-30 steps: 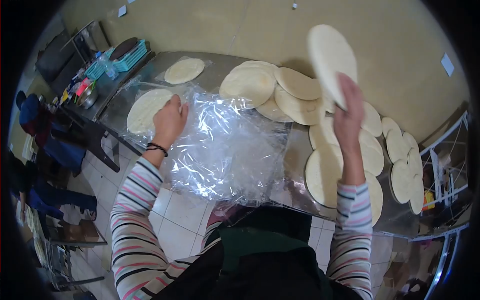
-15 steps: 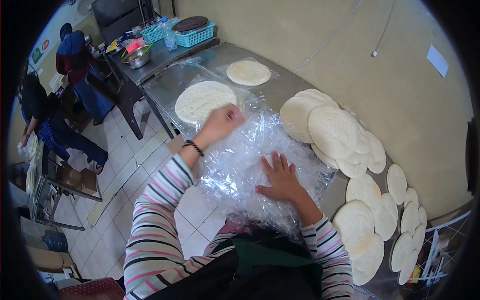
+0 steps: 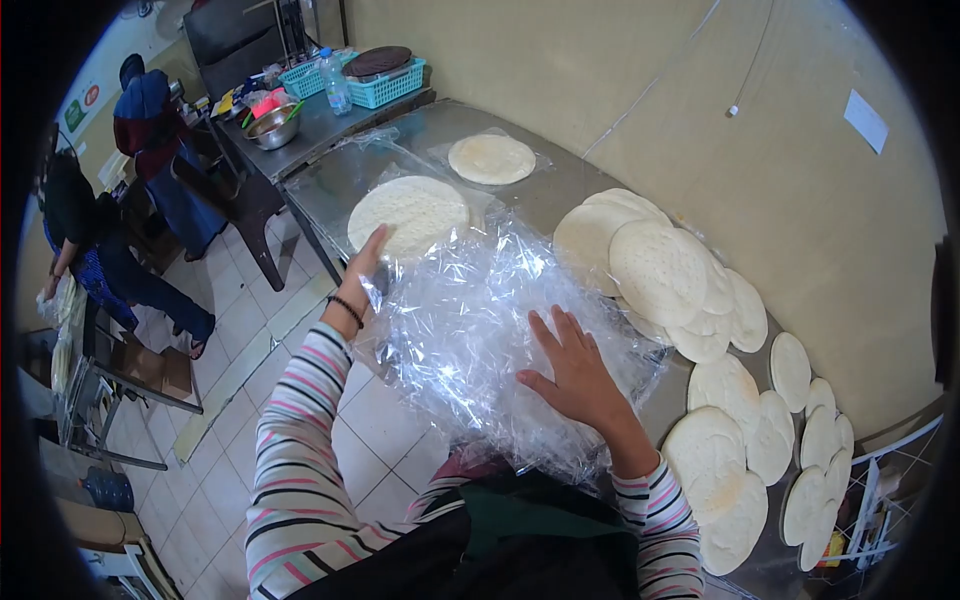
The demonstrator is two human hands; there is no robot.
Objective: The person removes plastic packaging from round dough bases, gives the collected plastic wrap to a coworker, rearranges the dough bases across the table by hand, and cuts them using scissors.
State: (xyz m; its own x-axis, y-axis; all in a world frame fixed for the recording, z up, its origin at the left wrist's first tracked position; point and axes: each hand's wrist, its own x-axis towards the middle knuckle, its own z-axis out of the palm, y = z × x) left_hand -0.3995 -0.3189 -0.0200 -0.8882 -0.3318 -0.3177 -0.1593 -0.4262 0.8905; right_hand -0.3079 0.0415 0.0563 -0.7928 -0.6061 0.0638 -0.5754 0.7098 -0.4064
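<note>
Clear plastic sheets (image 3: 470,330) lie in a crinkled pile on the metal table in front of me. My right hand (image 3: 572,368) rests flat on them with its fingers spread. At the pile's left edge is my left hand (image 3: 362,280), a dark beaded bracelet at its wrist; plastic covers part of its fingers, and its grip is hard to make out. Its fingertip is near a round flatbread (image 3: 408,215) on plastic. Behind that lies another flatbread (image 3: 492,159). Several flatbreads (image 3: 655,270) overlap to the right, and more (image 3: 715,460) lie nearer me.
A side table holds a metal bowl (image 3: 271,128), a water bottle (image 3: 335,85) and a turquoise basket (image 3: 385,85). A dark chair (image 3: 245,205) stands left of the table. Two people (image 3: 150,135) are farther left. A wall (image 3: 620,70) runs behind the table.
The raised flatbread has left my right hand, which came down onto the plastic and stayed there. My left hand has since moved left and down to the plastic's edge. The view has turned.
</note>
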